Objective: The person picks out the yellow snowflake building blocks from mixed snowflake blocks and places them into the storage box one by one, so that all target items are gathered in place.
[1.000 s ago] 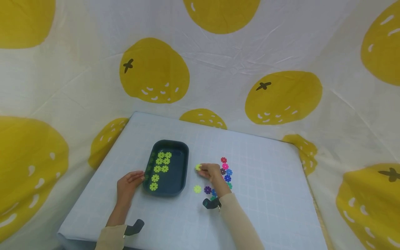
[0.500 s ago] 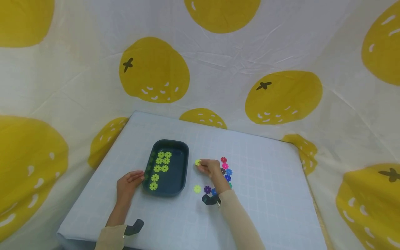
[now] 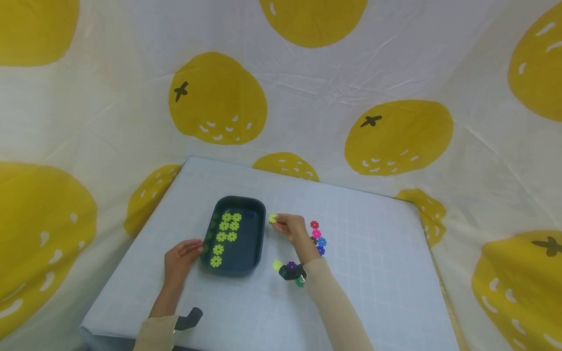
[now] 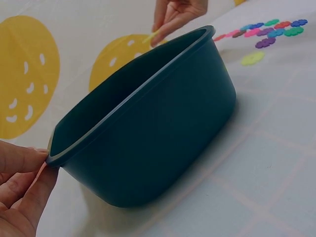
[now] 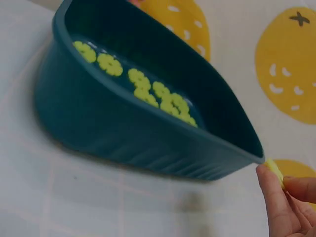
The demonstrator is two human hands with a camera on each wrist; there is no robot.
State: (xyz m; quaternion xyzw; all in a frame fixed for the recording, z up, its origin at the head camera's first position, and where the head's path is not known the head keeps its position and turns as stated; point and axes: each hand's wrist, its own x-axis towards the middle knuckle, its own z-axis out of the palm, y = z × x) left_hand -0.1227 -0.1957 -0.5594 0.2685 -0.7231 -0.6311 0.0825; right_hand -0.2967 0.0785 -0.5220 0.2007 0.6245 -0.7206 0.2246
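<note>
My left hand (image 3: 179, 261) pinches the left rim of a deep dark teal plastic tub (image 3: 247, 251) between thumb and fingers, which the left wrist view (image 4: 22, 185) confirms. Several yellow-green flower-shaped discs (image 3: 221, 237) lie flat on the tub's floor, mostly toward its left side. Just outside the tub's upper right rim, my right hand (image 3: 295, 227) pinches one more yellow-green disc (image 3: 272, 218) between thumb and fingertips. In the right wrist view that disc (image 5: 274, 172) shows nearly edge-on, close to the tub's corner.
One yellow-green disc (image 3: 277, 265) lies on the table right of the tub. Beyond it, red, pink, purple, blue and green discs (image 4: 264, 30) lie grouped, partly hidden by my right arm in the head view. A pale checked cloth (image 3: 386, 273) covers the table; a fruit-patterned curtain (image 3: 307, 87) hangs behind.
My right hand has moved up and slightly left with the yellow-green disc, closer to the tub's rim. My left hand and the tub have stayed put.
</note>
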